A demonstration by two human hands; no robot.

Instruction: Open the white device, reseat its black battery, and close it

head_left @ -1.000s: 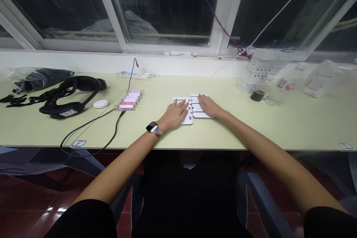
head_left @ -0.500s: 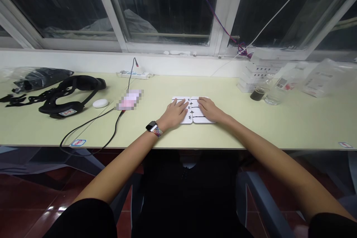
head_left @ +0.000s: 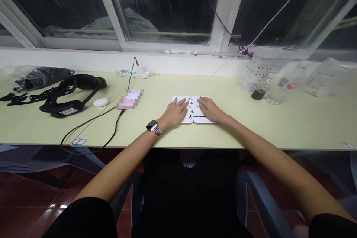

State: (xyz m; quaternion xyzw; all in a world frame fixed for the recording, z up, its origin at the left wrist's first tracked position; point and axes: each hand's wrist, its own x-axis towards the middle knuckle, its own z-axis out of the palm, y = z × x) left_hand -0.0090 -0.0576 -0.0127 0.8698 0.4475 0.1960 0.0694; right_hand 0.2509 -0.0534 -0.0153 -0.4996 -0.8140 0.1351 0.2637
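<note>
White flat pieces with dark lines and letter marks lie together on the pale table (head_left: 156, 89), forming two side-by-side columns. On the left column (head_left: 190, 118) my left hand (head_left: 175, 113) rests palm down, fingers spread, with a watch on the wrist. My right hand (head_left: 211, 110) lies flat over the right column (head_left: 199, 119), its fingertips near the upper edge. Neither hand grips anything. Parts of the pieces are hidden under both hands.
Left of my hands are a blurred-out flat object (head_left: 130, 99), black cables, a white oval item (head_left: 100, 102) and a black headset (head_left: 67, 109). A power strip (head_left: 136, 74) sits behind. To the right stand a dark-liquid cup (head_left: 258, 93), a clear bottle (head_left: 275, 97) and white boxes (head_left: 247, 81).
</note>
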